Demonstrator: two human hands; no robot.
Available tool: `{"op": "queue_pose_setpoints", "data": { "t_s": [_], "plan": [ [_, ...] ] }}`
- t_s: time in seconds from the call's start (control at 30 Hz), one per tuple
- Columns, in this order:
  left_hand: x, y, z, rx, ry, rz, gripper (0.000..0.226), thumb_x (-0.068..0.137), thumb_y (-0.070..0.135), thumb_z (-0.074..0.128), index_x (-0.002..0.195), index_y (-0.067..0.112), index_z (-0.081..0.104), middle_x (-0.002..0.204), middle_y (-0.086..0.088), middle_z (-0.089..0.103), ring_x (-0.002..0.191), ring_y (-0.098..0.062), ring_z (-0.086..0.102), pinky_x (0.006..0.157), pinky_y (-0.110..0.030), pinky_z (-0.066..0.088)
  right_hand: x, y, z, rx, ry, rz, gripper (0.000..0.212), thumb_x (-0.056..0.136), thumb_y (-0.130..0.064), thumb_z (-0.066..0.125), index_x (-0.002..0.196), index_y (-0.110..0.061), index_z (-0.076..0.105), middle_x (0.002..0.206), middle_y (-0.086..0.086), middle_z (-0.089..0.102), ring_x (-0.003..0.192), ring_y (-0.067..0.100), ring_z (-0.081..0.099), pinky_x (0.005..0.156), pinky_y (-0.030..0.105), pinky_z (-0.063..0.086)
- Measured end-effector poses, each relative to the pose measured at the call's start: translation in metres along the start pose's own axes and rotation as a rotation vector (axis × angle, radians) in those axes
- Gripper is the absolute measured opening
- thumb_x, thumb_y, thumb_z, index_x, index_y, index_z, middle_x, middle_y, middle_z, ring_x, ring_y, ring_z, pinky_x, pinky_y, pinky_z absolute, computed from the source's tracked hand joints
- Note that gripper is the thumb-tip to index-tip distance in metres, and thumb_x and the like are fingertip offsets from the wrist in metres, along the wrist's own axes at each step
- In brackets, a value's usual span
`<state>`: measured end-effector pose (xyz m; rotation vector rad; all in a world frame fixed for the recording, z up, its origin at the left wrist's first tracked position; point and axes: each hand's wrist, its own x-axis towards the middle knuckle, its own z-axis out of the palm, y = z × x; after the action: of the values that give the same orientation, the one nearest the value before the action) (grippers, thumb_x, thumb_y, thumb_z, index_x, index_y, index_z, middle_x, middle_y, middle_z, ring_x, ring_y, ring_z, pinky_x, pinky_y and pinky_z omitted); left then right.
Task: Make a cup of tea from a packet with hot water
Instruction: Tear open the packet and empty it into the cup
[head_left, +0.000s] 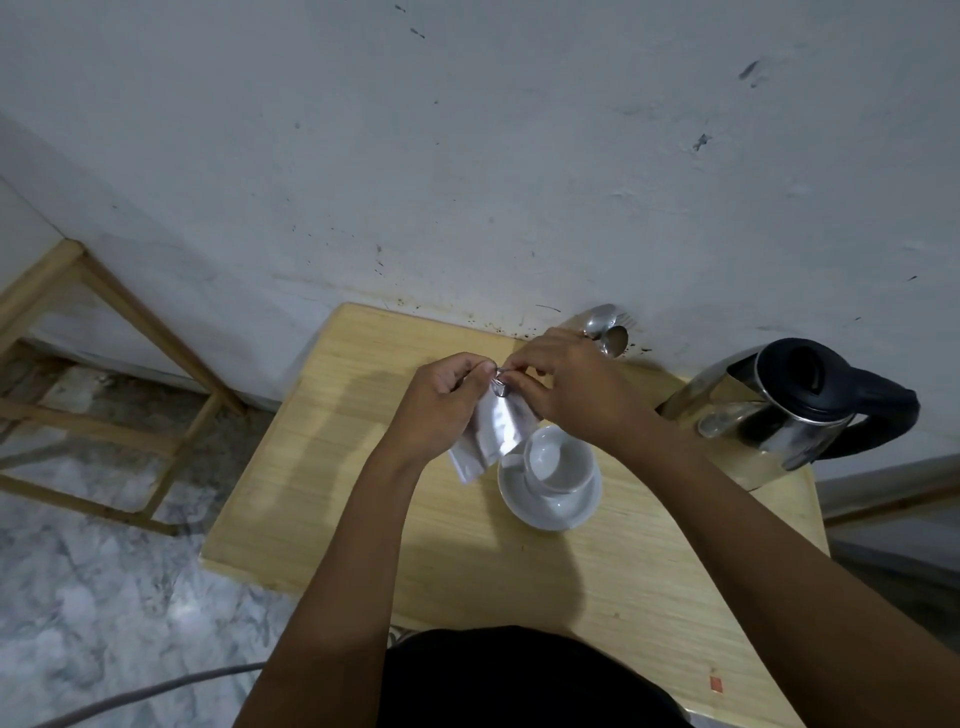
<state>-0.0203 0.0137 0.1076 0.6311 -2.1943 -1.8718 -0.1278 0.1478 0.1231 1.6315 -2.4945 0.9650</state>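
Note:
A silvery tea packet (493, 431) hangs between my two hands above the wooden table (363, 467). My left hand (441, 400) pinches its top edge from the left, and my right hand (566, 384) pinches the same edge from the right. Just below and right of the packet, a white cup (561, 462) stands empty on a white saucer (550, 512). A steel kettle (779, 410) with a black lid and handle stands at the table's right side, its lid closed.
Metal spoons and a fork (608, 327) stick up by the wall behind my right hand. A wooden frame (104, 364) stands on the marble floor to the left. A grey cable (156, 691) crosses the floor at bottom left.

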Motion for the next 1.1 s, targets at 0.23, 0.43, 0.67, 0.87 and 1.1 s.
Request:
{"op": "queue_pose_setpoints", "data": {
  "t_s": [0.23,0.43,0.67,0.87,1.1],
  "plan": [
    [-0.001,0.002,0.004,-0.095,0.003,-0.118,0.022,0.096,0.028,0.051,0.09,0.021,0.072,0.084,0.005,0.069,0.072,0.004,0.059,0.062,-0.004,0.046,-0.007,0.004,0.01,-0.145,0.15,-0.212,0.018,0.091,-0.014,0.061,0.083,-0.003,0.073,0.077,0.006,0.071,0.072,0.023,0.06,0.08,0.03,0.044],
    [0.0,0.004,-0.008,-0.036,-0.106,-0.098,0.023,0.094,0.03,0.054,0.079,0.028,0.072,0.073,0.019,0.067,0.068,0.01,0.057,0.064,-0.003,0.043,-0.007,0.003,0.008,-0.071,0.144,-0.076,0.018,0.088,-0.021,0.064,0.085,-0.007,0.074,0.076,0.003,0.07,0.075,0.019,0.059,0.074,0.022,0.042],
    [0.002,-0.001,-0.008,-0.188,-0.028,-0.112,0.019,0.093,0.026,0.057,0.091,0.021,0.075,0.086,0.009,0.074,0.083,0.0,0.066,0.081,-0.017,0.049,0.0,0.001,0.015,-0.08,0.219,-0.164,0.01,0.09,-0.01,0.066,0.086,-0.004,0.073,0.078,0.004,0.07,0.075,0.015,0.057,0.093,0.026,0.045],
    [0.004,-0.008,-0.029,-0.166,-0.033,-0.124,0.031,0.095,0.032,0.053,0.073,0.022,0.071,0.068,-0.002,0.063,0.073,-0.015,0.055,0.073,-0.029,0.043,-0.006,-0.006,0.02,-0.091,0.337,-0.228,0.021,0.097,-0.008,0.055,0.086,-0.001,0.071,0.082,0.005,0.07,0.08,0.014,0.058,0.105,0.035,0.043],
    [0.011,-0.018,-0.034,-0.122,0.01,-0.152,0.025,0.095,0.033,0.052,0.085,0.023,0.072,0.085,0.002,0.071,0.08,-0.013,0.062,0.069,-0.024,0.047,-0.02,-0.008,0.025,-0.038,0.389,-0.223,0.003,0.086,0.003,0.069,0.085,0.002,0.072,0.081,0.008,0.071,0.082,0.014,0.058,0.103,0.036,0.045]
  ]
}}
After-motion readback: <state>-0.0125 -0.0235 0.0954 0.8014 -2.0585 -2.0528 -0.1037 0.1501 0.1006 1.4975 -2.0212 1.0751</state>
